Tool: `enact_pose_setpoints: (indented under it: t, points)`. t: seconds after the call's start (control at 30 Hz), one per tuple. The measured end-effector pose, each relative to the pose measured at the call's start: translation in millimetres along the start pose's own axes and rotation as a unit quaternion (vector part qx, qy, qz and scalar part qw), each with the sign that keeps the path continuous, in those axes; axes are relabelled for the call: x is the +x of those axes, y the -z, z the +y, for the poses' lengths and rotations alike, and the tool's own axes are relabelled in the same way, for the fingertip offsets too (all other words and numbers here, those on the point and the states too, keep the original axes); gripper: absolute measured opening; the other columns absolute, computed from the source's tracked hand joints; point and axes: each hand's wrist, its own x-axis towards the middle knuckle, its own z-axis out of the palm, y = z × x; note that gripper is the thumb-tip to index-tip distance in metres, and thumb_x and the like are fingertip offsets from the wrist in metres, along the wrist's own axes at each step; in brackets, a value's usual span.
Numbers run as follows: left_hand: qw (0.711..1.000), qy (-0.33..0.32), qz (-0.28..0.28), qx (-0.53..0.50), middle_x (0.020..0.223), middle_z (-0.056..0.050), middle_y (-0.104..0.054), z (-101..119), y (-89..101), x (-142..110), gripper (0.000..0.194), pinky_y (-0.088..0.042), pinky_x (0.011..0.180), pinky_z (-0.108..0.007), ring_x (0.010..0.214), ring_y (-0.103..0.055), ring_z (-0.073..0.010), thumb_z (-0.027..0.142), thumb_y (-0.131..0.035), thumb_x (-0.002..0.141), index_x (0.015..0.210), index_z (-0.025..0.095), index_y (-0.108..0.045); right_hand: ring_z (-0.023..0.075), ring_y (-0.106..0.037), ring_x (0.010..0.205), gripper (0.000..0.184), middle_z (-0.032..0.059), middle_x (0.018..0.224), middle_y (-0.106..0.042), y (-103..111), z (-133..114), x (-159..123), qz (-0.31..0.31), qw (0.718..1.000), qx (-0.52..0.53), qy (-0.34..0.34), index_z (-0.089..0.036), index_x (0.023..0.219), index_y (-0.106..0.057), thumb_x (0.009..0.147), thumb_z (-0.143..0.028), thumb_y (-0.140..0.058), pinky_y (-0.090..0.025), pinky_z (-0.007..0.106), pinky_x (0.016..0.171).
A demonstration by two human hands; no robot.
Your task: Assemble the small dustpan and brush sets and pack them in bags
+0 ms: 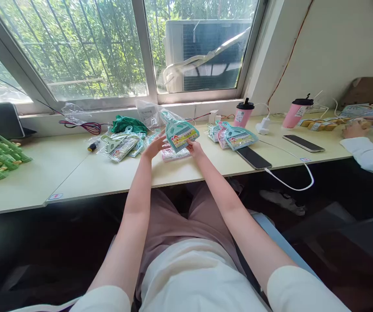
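Note:
Above the table I hold a teal mini dustpan (179, 132) in clear wrapping, with a yellow printed label and a barcode. My right hand (194, 148) pinches its lower right corner, thumb on the front. At its left edge, the fingers of my left hand (155, 145) grip it, partly hidden behind the wrapping. Underneath lies a pink wrapped pack (175, 154), mostly covered. To the left is a pile of similar wrapped dustpans (121, 145), green and teal. More wrapped dustpans (240, 135), teal and pink, lie on the right.
A black phone (254, 157) on a white cable lies right of my hands, with another phone (303, 143) beyond. Two pink cups (242, 116) stand near the wall. Green stalk-like pieces (1, 158) are at far left. A co-worker's hand (355, 129) works at far right.

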Motion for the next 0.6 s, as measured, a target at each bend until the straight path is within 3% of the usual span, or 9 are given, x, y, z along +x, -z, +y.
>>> enact_pose_setpoints:
  t: [0.13, 0.23, 0.4, 0.6]
  points:
    - [0.998, -0.016, 0.047, -0.024, 0.127, -0.007, -0.078, -6, -7.2, 3, 0.083, -0.061, 0.096, -0.042, 0.099, -0.078, -0.0218, 0.04, -0.087, 0.074, 0.152, 0.034, -0.059, 0.0154, -0.076, 0.08, 0.017, 0.0, 0.075, -0.076, 1, 1, -1, 0.005, 1.0, -0.009, 0.018, -0.016, 0.086, -0.068, 0.089, 0.001, -0.069, -0.067, 0.029, 0.088]
    - [0.999, -0.014, 0.042, -0.015, 0.12, -0.007, -0.08, -9, -10.7, 4, 0.09, -0.061, 0.101, -0.043, 0.103, -0.078, -0.0226, 0.031, -0.09, 0.071, 0.154, 0.033, -0.056, 0.0145, -0.076, 0.079, 0.018, -0.001, 0.076, -0.076, 1, 2, -2, 0.008, 0.999, -0.02, 0.027, -0.017, 0.083, -0.068, 0.087, 0.001, -0.07, -0.067, 0.027, 0.086]
    - [0.997, -0.045, 0.056, -0.009, 0.124, -0.007, -0.079, -9, -15.1, 2, 0.085, -0.062, 0.101, -0.043, 0.105, -0.079, -0.0229, 0.037, -0.089, 0.078, 0.156, 0.035, -0.055, 0.0128, -0.073, 0.073, 0.018, -0.0007, 0.075, -0.076, 2, 2, 1, 0.002, 0.999, -0.011, 0.03, -0.016, 0.081, -0.069, 0.088, 0.002, -0.069, -0.068, 0.026, 0.08]
    - [1.0, -0.02, 0.006, 0.011, 0.122, -0.008, -0.08, -14, -17.2, 3, 0.099, -0.06, 0.105, -0.044, 0.108, -0.079, -0.0248, 0.037, -0.093, 0.073, 0.161, 0.035, -0.05, 0.0121, -0.074, 0.076, 0.016, -0.0012, 0.075, -0.076, 9, 2, 8, 0.034, 0.998, 0.036, 0.042, -0.017, 0.083, -0.069, 0.086, -0.002, -0.072, -0.067, 0.023, 0.082]
